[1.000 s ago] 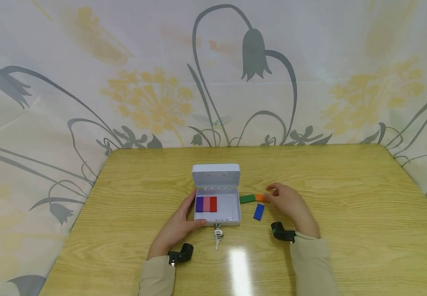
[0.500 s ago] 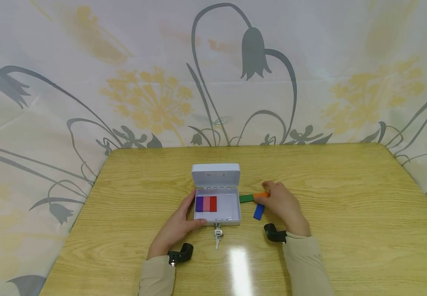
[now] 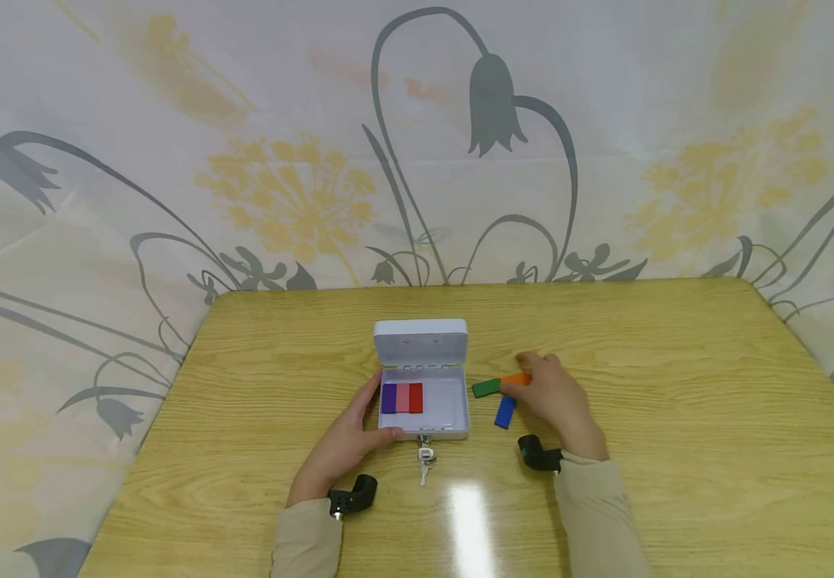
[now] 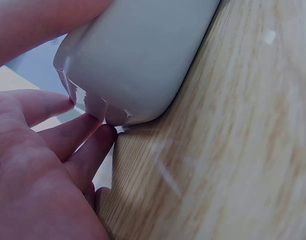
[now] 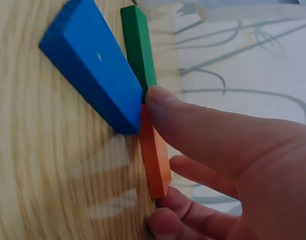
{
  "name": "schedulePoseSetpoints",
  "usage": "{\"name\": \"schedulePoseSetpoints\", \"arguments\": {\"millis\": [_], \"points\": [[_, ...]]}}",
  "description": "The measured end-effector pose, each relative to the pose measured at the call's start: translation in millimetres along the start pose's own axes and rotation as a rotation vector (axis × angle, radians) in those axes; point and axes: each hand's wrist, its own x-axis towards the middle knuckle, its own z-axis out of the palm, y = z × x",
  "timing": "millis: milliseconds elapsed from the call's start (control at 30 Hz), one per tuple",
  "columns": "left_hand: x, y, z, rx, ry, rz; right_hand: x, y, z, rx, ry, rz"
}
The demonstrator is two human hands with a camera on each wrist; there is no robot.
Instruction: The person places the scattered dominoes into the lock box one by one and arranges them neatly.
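An open white metal box [image 3: 448, 433] has purple [image 3: 389, 398], pink [image 3: 404, 398] and red [image 3: 417, 398] blocks side by side at its left inside. My left hand [image 3: 344, 445] holds the box's front left corner, thumb at the front, fingers along the left side; in the left wrist view fingertips touch the box [image 4: 137, 55]. Right of the box, my right hand [image 3: 554, 397] pinches the orange block [image 5: 155, 160] between thumb and fingers. The green block [image 5: 137, 45] meets its end, and the blue block [image 5: 92, 60] lies aslant close beside, on the table.
Keys [image 3: 425, 459] hang from the lock at the box's front. The box's lid [image 3: 421, 343] stands raised at the back. Behind the wooden table [image 3: 279, 337] hangs a flower-patterned cloth [image 3: 417, 160].
My right hand has moved left and pinches the orange block more closely. The green block has shifted slightly right, away from the box, and tilted a little. My left hand stays on the box.
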Motion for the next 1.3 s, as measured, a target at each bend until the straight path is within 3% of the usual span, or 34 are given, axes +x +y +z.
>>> {"name": "schedulePoseSetpoints", "arguments": {"millis": [400, 867, 1167, 1300], "points": [[-1.4, 1.5, 0.6, 0.011, 0.009, -0.006, -0.4, 8, -5, 0.023, -0.030, -0.028], [-1.3, 1.1, 0.4, 0.009, 0.008, -0.006, -1.5, 13, -10, 0.050, -0.041, -0.005], [10.8, -27.7, 1.8, 0.004, 0.016, 0.005, -1.0, 13, -10, 0.045, -0.060, 0.001], [13.7, -33.5, 1.9, 0.006, 0.019, 0.015, -1.0, 13, -10, 0.039, -0.057, -0.014]]}}
